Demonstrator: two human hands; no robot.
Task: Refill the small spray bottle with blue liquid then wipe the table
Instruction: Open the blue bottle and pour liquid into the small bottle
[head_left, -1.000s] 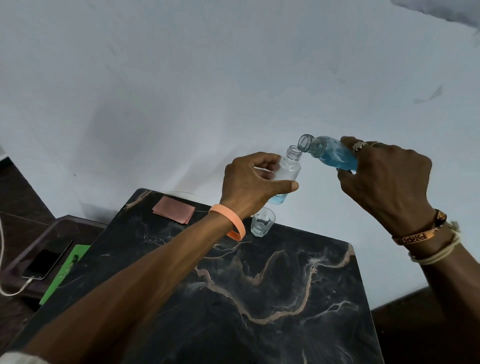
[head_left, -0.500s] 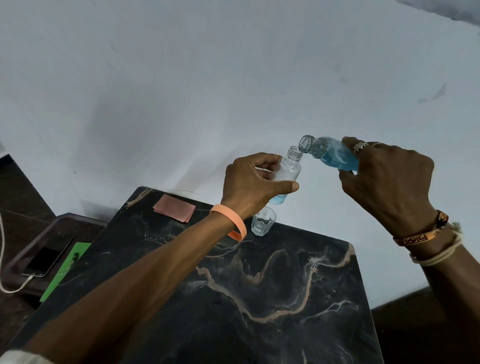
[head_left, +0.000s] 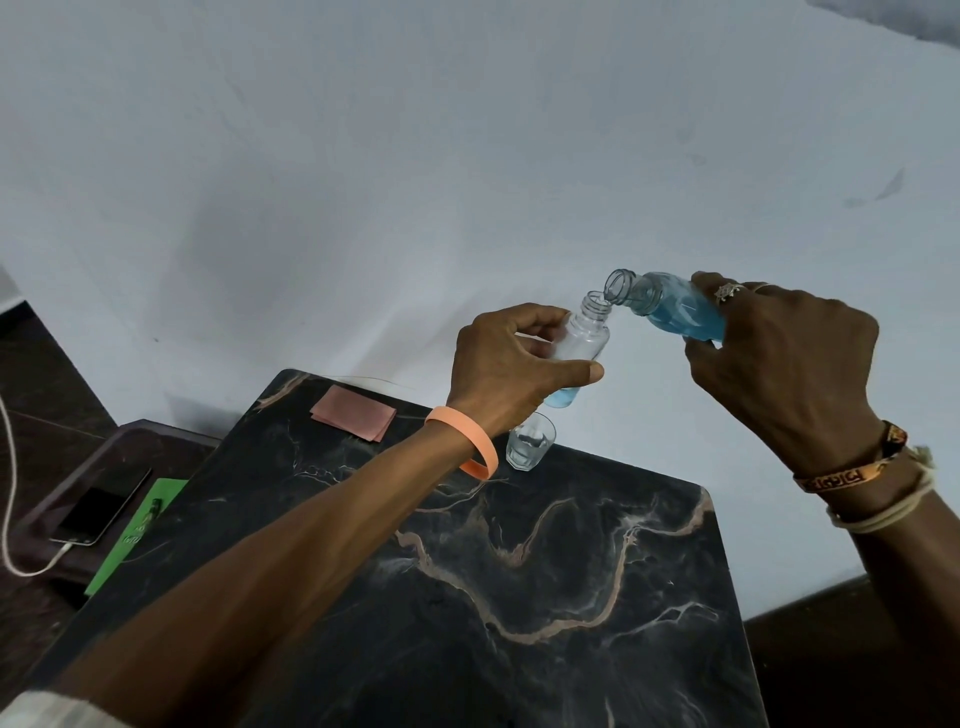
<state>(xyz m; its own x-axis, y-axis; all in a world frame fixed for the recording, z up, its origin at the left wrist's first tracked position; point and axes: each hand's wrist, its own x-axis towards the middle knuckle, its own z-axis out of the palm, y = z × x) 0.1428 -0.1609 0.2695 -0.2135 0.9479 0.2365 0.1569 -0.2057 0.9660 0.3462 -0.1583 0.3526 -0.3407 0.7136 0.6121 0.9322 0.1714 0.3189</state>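
Fingers of left hand (head_left: 506, 366) curl round small spray bottle (head_left: 583, 340), right hand (head_left: 789, 364) grips tilted blue bottle (head_left: 672, 306)

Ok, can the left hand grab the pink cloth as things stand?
Probably not yet: the left hand grips the small bottle. The pink cloth lies uncovered on the table, so the path looks free.

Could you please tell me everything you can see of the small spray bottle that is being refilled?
The small spray bottle is clear and plastic-looking, with an open threaded neck and no spray head. A little blue liquid sits at its bottom. The left hand grips its body, holding it slightly tilted in the air above the far edge of the table. The mouth of the larger bottle, tipped by the right hand, sits at its rim.
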